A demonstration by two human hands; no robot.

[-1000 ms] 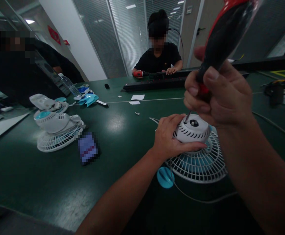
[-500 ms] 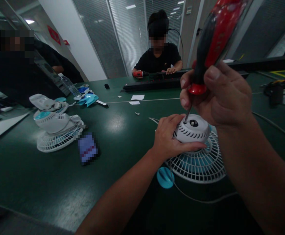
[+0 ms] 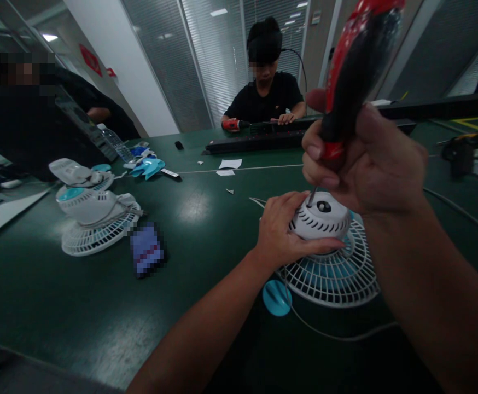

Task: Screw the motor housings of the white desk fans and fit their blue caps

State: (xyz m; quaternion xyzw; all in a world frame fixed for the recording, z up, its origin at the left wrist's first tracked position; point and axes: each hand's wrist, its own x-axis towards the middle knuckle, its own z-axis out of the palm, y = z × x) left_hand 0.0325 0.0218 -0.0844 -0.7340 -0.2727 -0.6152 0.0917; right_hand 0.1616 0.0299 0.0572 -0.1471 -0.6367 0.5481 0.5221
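My right hand [image 3: 370,153] is wrapped round the red and black handle of a screwdriver [image 3: 356,71]. The screwdriver's thin shaft runs down to a hole in the top of a white fan motor housing [image 3: 321,219], just left of a dark opening. My left hand [image 3: 282,232] grips the side of this slotted housing, thumb along its near edge and fingers behind. Beneath the housing, the white fan grille [image 3: 329,287] lies face down on the table, with light blue blades showing through. A round blue knob-like piece [image 3: 277,298] lies beside the grille, near the grey cord.
More white fan parts [image 3: 99,213] stand at the left, near a pixelated phone-like object [image 3: 147,249]. Blue blades [image 3: 147,167] and a clear bottle [image 3: 116,143] lie behind. Across the green table [image 3: 206,230], a person [image 3: 266,93] holds a red power tool [image 3: 233,125] by a black bar.
The screwdriver's handle has turned, and my right hand's grip has rolled with it, the fingers now lower on the handle. My left hand and the fan stay put.
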